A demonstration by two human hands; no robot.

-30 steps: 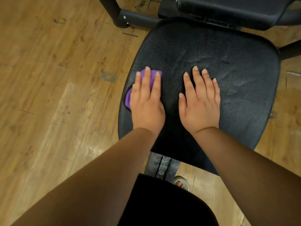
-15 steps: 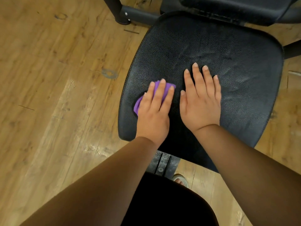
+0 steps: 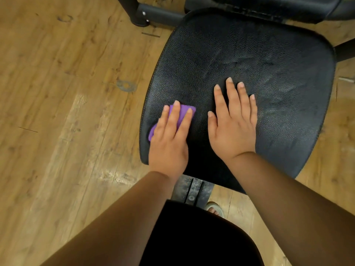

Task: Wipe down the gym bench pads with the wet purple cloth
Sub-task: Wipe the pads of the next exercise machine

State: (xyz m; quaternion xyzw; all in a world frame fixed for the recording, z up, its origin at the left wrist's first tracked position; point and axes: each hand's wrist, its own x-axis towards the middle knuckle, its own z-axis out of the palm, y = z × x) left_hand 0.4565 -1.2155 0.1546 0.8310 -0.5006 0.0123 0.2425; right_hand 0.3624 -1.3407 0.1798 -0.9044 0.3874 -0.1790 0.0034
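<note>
The purple cloth (image 3: 184, 110) lies near the seat pad (image 3: 259, 54) left edge, with bare pad ahead and rightward. The left hand (image 3: 170, 140) presses it with straight fingers (image 3: 173, 117); the right hand (image 3: 233, 123) rests flat beside it, slightly spread.

Wood-plank floor (image 3: 57, 131) fills the left of the frame, with glossy patches catching the light lower centre. There's a grey ring mark (image 3: 125, 85) on a plank, centre left. Top centre, a black metal frame tube (image 3: 159, 15) showing two bolts. Bottom centre, a dusty metal bracket (image 3: 193, 190), a sandalled foot (image 3: 214, 209) just right of it, and a dark garment (image 3: 192, 237) below.
</note>
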